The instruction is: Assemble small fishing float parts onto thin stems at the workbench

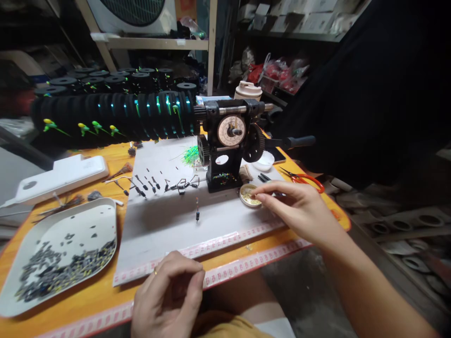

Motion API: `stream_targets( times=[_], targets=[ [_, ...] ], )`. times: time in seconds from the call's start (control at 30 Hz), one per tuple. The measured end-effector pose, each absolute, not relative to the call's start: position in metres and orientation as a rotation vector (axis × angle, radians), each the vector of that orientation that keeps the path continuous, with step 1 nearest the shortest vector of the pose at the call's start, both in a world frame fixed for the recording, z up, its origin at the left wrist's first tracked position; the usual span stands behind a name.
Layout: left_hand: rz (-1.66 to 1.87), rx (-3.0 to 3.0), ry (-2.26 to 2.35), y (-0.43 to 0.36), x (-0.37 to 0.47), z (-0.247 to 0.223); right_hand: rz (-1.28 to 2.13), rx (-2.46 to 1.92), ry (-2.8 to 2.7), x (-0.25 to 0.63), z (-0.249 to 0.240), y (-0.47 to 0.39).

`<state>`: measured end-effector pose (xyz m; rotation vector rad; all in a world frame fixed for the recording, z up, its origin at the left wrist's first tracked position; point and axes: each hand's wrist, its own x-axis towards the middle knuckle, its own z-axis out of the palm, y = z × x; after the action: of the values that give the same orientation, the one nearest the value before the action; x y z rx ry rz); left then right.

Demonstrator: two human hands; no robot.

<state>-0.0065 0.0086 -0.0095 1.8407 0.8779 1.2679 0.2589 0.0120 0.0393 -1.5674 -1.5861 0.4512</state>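
My right hand (296,206) reaches to a small round dish (240,197) of tiny gold-coloured pieces (249,196). Its thumb and forefinger are pinched together over the dish; whatever is between them is too small to make out. At the front edge of the board, my left hand (172,295) is curled with thumb and forefinger together, and anything it holds is hidden. A small dark part with a wire stem (197,213) stands on the white board (169,230) between the hands. Several similar dark parts with wires (153,188) are grouped further back.
A black hand-cranked winder with a dial (231,130) carries a long row of black spools (116,115). A tray (114,220) of small grey and yellow pieces lies left, below a white power strip (63,178). Orange-handled scissors (308,180) and a white bowl (264,161) lie right.
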Motion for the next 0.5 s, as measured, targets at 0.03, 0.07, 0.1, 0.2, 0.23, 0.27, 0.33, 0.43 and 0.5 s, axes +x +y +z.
stream_targets(
  times=[0.03,0.07,0.1,0.2,0.23,0.27,0.33,0.43,0.5],
  targets=[
    [1.284,1.83,0.879,0.009,-0.006,-0.009,0.564,-1.529,-1.476,0.253,0.039,0.006],
    [1.303,1.819,0.877,0.009,-0.006,-0.009,0.68,-1.482,-1.374,0.246,0.038,0.0],
    [1.319,1.801,0.879,0.009,-0.005,-0.008,0.785,-1.429,-1.287,0.239,0.037,-0.005],
    [1.344,1.757,0.855,0.006,-0.004,-0.007,0.999,-1.29,-1.137,0.216,0.031,-0.019],
    [1.343,1.745,0.838,0.003,-0.003,-0.006,1.043,-1.248,-1.111,0.208,0.028,-0.022],
    [1.339,1.732,0.818,0.0,-0.003,-0.006,1.078,-1.204,-1.092,0.2,0.026,-0.025],
    [1.336,1.662,0.806,-0.008,0.0,-0.005,1.153,-1.133,-1.069,0.186,0.021,-0.03],
    [1.346,1.432,0.874,-0.02,0.006,-0.003,1.204,-1.091,-1.066,0.169,0.018,-0.037],
    [1.355,1.299,0.926,-0.026,0.009,-0.002,1.151,-1.119,-1.132,0.164,0.017,-0.041]
  ],
)
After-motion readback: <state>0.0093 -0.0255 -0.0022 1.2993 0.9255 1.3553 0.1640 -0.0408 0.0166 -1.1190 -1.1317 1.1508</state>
